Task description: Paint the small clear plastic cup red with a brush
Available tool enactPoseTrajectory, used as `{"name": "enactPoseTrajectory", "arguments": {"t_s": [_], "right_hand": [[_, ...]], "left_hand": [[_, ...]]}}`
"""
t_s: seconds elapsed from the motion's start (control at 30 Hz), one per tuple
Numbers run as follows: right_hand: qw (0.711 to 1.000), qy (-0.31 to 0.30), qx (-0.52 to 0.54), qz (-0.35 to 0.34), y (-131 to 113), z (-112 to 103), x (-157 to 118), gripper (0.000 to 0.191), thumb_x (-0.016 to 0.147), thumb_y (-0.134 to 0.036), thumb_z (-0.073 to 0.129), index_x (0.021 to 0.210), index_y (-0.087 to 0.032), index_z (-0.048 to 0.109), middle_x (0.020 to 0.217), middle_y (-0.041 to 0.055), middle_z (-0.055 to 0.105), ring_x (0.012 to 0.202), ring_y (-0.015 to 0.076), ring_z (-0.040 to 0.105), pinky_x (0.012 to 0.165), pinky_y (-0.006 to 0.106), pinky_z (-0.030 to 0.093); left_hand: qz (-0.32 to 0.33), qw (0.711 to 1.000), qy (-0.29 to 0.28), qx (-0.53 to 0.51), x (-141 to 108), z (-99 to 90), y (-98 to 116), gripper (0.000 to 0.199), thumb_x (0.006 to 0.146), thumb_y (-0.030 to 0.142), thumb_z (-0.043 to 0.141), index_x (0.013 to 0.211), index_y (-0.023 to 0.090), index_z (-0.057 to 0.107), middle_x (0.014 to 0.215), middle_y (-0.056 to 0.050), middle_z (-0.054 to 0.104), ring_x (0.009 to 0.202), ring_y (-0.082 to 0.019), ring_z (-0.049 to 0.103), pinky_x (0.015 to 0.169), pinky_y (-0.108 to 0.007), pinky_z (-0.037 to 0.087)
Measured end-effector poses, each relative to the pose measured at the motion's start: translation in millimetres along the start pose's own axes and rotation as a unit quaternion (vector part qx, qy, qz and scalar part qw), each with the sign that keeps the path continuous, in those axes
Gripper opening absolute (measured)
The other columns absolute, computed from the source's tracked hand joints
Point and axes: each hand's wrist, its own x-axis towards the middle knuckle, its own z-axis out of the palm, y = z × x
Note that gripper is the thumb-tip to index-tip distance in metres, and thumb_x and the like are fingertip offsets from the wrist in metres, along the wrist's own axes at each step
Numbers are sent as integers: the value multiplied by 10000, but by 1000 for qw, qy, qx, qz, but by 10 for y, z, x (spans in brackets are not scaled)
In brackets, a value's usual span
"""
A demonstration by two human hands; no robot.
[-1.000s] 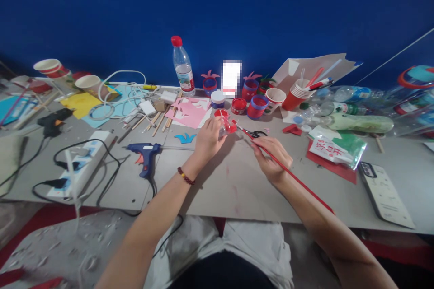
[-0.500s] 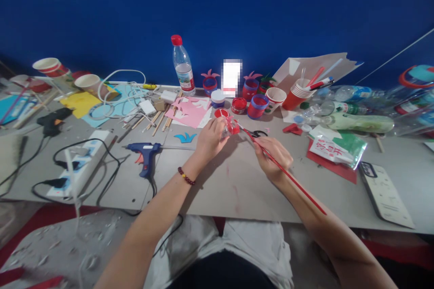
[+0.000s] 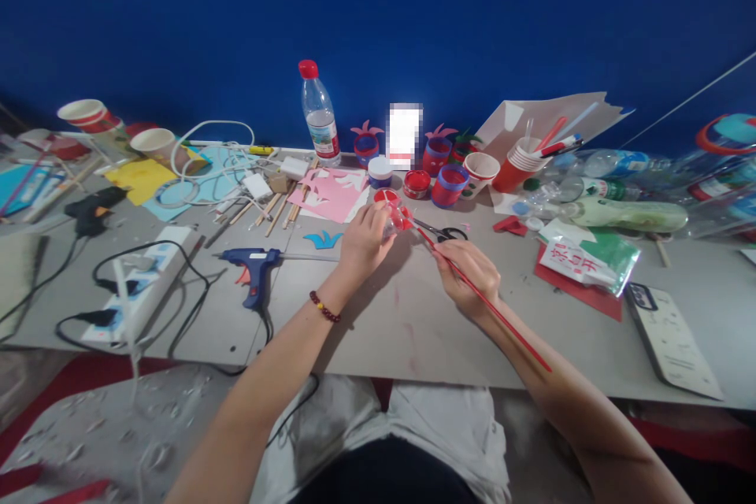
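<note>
My left hand is closed around a clear plastic bottle piece that has red paint on its right end. Between the fingers of my right hand is a long red paintbrush, its tip at the painted end of the piece; whether it touches I cannot tell. Scissors with black handles lie just behind the brush. A red lid sits behind my left hand. Farther back stand an opened jar of red paint and a red and purple painted cup.
To the left lie a blue glue gun, a blue paper cutout and a white power strip with cables. A water bottle stands behind. On the right are paper cups, plastic bottles and a phone.
My right hand and the paintbrush have shifted slightly left, showing more of the scissors. My left hand stays on the bottle piece in nearly the same spot.
</note>
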Motion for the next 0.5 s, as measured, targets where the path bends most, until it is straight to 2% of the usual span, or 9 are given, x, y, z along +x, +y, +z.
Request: {"name": "enactPoseTrajectory", "arguments": {"t_s": [0.27, 0.5], "right_hand": [[1000, -20, 13, 3, -39, -3, 8, 228, 896, -86, 650, 1076, -224, 680, 824, 41, 746, 791, 196, 731, 720, 322, 630], [1000, -11, 12, -8, -51, -6, 26, 241, 873, -57, 668, 1055, -215, 668, 793, 29, 729, 753, 183, 707, 713, 318, 627]], "left_hand": [[-38, 999, 3, -10, -13, 12, -56, 463, 855, 176, 714, 1245, 180, 464, 1260, -164, 632, 1181, -311, 619, 963, -479, 565], [-44, 999, 17, -14, -7, 5, -73, 506, 829, 136, 733, 1249, 162, 453, 1235, -173, 637, 1137, -304, 626, 924, -455, 577]]}}
